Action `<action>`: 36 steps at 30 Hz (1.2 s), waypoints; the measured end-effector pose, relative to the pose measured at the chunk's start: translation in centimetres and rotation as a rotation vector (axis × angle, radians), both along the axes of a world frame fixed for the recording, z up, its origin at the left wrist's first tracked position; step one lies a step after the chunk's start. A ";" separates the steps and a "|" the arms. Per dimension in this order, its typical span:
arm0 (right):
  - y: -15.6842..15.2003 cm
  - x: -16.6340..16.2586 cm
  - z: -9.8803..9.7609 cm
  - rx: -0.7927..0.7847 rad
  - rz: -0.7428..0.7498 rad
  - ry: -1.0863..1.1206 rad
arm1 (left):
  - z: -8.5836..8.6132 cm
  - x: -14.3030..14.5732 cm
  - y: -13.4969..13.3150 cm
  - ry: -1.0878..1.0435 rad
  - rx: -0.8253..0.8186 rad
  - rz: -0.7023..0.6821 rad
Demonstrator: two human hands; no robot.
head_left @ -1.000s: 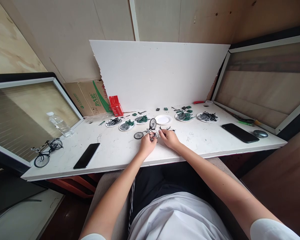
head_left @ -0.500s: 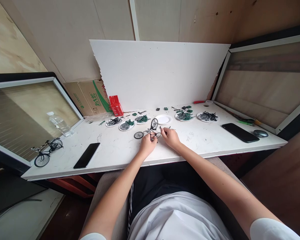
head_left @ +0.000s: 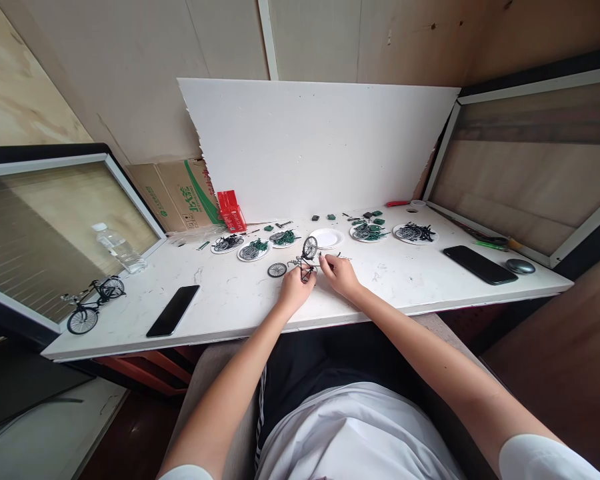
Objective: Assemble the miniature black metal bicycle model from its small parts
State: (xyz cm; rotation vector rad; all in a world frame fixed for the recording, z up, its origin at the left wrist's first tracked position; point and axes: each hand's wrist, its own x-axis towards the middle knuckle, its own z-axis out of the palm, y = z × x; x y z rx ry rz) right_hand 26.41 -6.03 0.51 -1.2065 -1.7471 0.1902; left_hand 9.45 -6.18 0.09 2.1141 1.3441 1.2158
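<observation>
Now gripping the small black half-built model bicycle (head_left: 300, 261) with the left hand (head_left: 294, 288), fingers closed on its frame, just at twelve o'clock of that hand on the white marbled tabletop (head_left: 230, 300). Reaching in from three o'clock with the right hand (head_left: 341, 275), fingertips meeting at the frame; unable to tell whether pinching a part or merely touching. Sitting near, at one o'clock of the bicycle: round white paper plate (head_left: 327, 238). Lying well apart at eight o'clock: flat black smartphone (head_left: 173, 311).

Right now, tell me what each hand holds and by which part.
Left hand holds the model bicycle by its frame, between the wheels. Right hand pinches something beside the frame, too small to tell.
</observation>
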 end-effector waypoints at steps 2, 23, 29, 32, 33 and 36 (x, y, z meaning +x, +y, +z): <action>-0.1 0.0 0.1 -0.007 0.003 -0.003 | 0.0 0.0 0.0 0.002 -0.005 -0.002; -0.3 -0.1 0.4 -0.069 -0.097 -0.025 | 0.3 -0.2 -0.1 0.002 0.024 0.046; -0.4 -0.1 0.5 -0.064 -0.074 0.031 | 0.7 -0.1 -0.5 0.052 0.023 0.015; -0.5 -0.1 0.7 -0.062 -0.058 0.039 | 0.8 -0.2 -0.5 0.071 0.027 0.009; -0.5 -0.1 0.7 -0.066 -0.056 0.034 | 0.8 -0.2 -0.5 0.072 0.026 0.008; -0.6 -0.2 0.8 -0.080 -0.046 0.015 | 0.8 -0.3 -0.4 0.067 0.021 0.008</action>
